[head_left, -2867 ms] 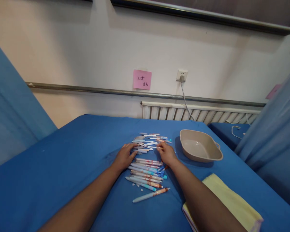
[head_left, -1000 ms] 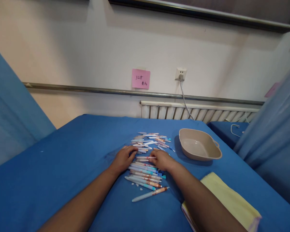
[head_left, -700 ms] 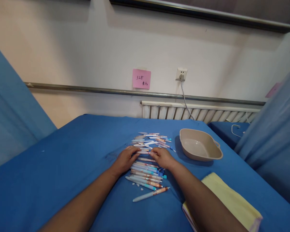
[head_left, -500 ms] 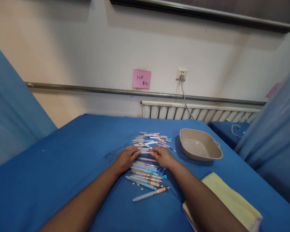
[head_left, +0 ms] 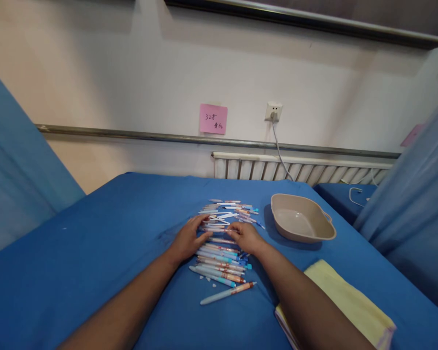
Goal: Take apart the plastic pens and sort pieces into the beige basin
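Observation:
My right hand [head_left: 248, 237] pinches the right end of a pale pen [head_left: 218, 230] that lies across the row. At the pen's left side my left hand [head_left: 185, 241] is open, its thumb and fingers spread. Closer to me, several pens [head_left: 221, 260] with pale blue, white and orange barrels lie side by side. One pen [head_left: 224, 294] lies apart at the front, slightly slanted. Beyond my hands are more pens [head_left: 246, 212] and several thin white sticks [head_left: 227, 215], some crossing each other. Small white bits [head_left: 214, 285] lie near the front pens.
A beige basin [head_left: 302, 237] stands to the right on the blue-covered table [head_left: 105, 243]. A folded yellow cloth [head_left: 350, 299] lies partly under my right forearm. Behind are a radiator [head_left: 259, 167], a wall rail [head_left: 138, 135] and a plugged socket [head_left: 273, 112]. Blue curtains [head_left: 18, 160] hang at both sides.
My left hand has let go of the pen's left end and spread its fingers, the fingertips moving away from me. My right hand stays at the pen's other end.

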A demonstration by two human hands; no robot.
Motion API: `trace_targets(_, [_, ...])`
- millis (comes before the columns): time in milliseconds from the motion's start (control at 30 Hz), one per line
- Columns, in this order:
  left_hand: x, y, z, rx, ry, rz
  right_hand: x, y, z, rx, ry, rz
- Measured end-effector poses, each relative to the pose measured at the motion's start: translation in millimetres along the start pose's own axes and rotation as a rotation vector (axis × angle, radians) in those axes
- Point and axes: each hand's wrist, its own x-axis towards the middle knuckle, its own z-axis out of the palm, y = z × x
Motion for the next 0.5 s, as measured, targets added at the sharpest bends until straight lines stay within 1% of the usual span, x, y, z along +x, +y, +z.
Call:
trace_targets(67, [-0.3, 1.8, -0.6, 0.007, -0.021, 0.04, 0.0, 0.1, -0.3, -0.003, 0.002, 0.0])
trace_targets(100, [-0.3, 2.8, -0.9, 0.008, -0.035, 0.035, 0.1, 0.0, -0.4, -0.004, 0.004, 0.001])
trace_targets(200, [0.2, 5.1, -1.9, -0.001, -0.072, -0.053, 0.5, -0.2, -0.7, -0.007, 0.012, 0.004])
trace_targets(267, [0.5, 5.9, -2.5, -0.011, -0.069, -0.074, 0.5, -0.3, -0.7, -0.006, 0.009, 0.001])
trace_targets(367, [0.7, 7.6, -3.4, -0.003, -0.047, 0.011, 0.2, -0.4, -0.3, -0.001, -0.005, -0.004])
trace_targets(433, [0.8, 10.2, -4.0, 0.009, -0.066, 0.065, 0.0, -0.7, -0.4, 0.008, -0.013, -0.007])
trace_targets(500, [1.1, 13.4, -4.6, 0.025, -0.091, 0.065, 0.2, -1.0, -1.2, 0.021, -0.009, -0.012])
